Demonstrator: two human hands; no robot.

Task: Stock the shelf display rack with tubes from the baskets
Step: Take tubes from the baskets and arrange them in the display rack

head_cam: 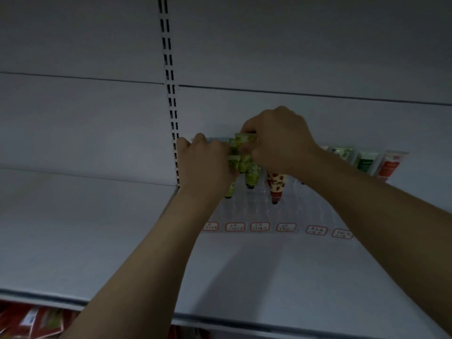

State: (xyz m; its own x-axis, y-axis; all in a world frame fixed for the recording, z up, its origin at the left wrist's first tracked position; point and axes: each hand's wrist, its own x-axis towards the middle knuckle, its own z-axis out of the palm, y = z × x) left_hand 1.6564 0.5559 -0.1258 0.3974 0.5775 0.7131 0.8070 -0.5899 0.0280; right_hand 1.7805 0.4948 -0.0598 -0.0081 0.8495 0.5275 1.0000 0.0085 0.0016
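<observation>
A clear display rack (247, 209) with red-framed price labels along its front stands at the back of the white shelf (269, 277). My left hand (205, 162) grips a bunch of green tubes (241, 157) at the rack's left end. My right hand (281, 140) pinches the top of one green tube (244, 138) from that bunch. Green tubes (250, 177) and a red strawberry-print tube (276, 185) hang cap-down in the rack below my hands. More tubes (364, 161), green and red, stand in the rack to the right of my right wrist.
A slotted metal upright (171, 94) runs down the back panel just left of my left hand. The shelf's left bay (73, 228) is bare. Red packaged goods (36, 321) show on the shelf below at the bottom left.
</observation>
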